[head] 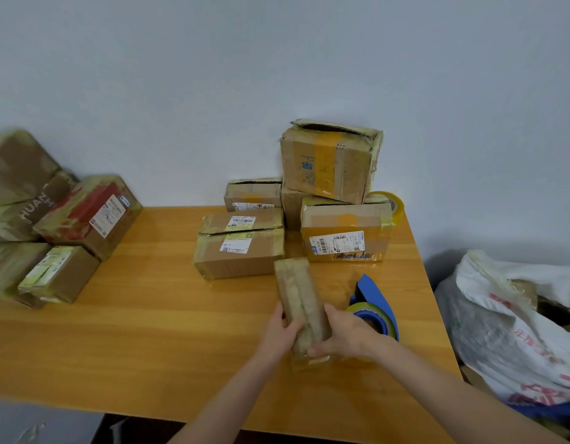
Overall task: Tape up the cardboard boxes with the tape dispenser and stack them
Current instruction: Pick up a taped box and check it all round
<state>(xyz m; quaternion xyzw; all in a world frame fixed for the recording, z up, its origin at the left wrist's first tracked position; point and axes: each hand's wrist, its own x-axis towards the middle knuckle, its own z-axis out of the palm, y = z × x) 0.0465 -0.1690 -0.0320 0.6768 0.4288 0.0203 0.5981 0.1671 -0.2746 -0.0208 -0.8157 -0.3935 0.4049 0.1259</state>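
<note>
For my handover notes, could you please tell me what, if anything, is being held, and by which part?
Both hands hold the narrow cardboard box by its near end, left hand on its left side, right hand on its right.

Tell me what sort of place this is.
Probably a makeshift parcel-packing corner: labelled, taped cardboard boxes piled on a wooden table against a bare wall, plus a blue tape dispenser.

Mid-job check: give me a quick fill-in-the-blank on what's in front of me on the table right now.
1. The left hand and right hand both grip the narrow cardboard ____.
2. The tape dispenser lies on the table, to the ____ of the held box.
3. The dispenser's body is coloured ____.
Missing words: box; right; blue.
</note>
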